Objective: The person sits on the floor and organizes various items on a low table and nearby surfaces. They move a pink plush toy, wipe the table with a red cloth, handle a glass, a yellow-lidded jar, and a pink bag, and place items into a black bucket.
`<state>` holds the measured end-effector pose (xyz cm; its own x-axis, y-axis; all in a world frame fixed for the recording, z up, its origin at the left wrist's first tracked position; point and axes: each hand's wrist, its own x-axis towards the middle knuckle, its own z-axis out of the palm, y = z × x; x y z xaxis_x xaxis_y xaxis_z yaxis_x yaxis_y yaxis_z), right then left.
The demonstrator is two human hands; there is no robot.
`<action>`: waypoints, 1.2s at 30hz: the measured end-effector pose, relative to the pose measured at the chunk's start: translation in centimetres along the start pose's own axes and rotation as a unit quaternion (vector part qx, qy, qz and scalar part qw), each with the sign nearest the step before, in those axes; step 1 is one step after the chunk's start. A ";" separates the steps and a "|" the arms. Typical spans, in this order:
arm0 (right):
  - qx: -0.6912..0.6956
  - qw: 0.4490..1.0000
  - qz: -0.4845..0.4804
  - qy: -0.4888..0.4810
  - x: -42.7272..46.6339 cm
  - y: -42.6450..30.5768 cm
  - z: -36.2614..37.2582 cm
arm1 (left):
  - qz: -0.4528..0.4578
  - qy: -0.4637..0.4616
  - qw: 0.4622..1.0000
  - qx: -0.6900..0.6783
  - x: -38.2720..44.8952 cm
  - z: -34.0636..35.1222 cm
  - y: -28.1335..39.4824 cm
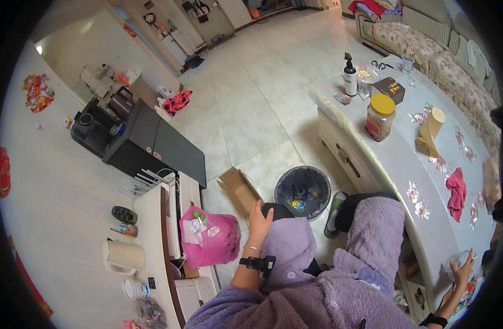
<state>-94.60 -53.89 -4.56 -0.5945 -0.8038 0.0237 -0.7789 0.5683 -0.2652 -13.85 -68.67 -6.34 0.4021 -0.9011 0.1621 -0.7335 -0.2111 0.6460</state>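
Observation:
My left hand [260, 224] is at my left knee, beside an open cardboard box [240, 191] on the floor; its fingers are apart and hold nothing that I can see. To its left hangs a pink plastic bag [212, 240] with white tissue and a green-capped item at its mouth. My right hand [462, 267] is over the table at the far right, with its fingers around or against what looks like a clear cup [448, 269]; the grip is unclear. A lined trash bin [303, 179] holding some wrappers stands in front of my knees.
On the table [424, 160] are a yellow-lidded jar [380, 117], a spray bottle [350, 78], a dark box [388, 90], a yellow roll [433, 123] and a red cloth [456, 193]. A cabinet [152, 230] on the left bears a cream pitcher [124, 256].

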 end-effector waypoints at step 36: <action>-0.135 0.989 -0.051 0.009 16.9 -14.2 -5.3 | -0.017 -0.060 0.997 0.035 1.7 1.4 -1.0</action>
<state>-94.70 -74.62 4.69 -0.5111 -0.8578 0.0542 -0.8588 0.5122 0.0068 -13.21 -70.55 -7.70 0.3612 -0.9313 0.0479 -0.7587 -0.2636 0.5957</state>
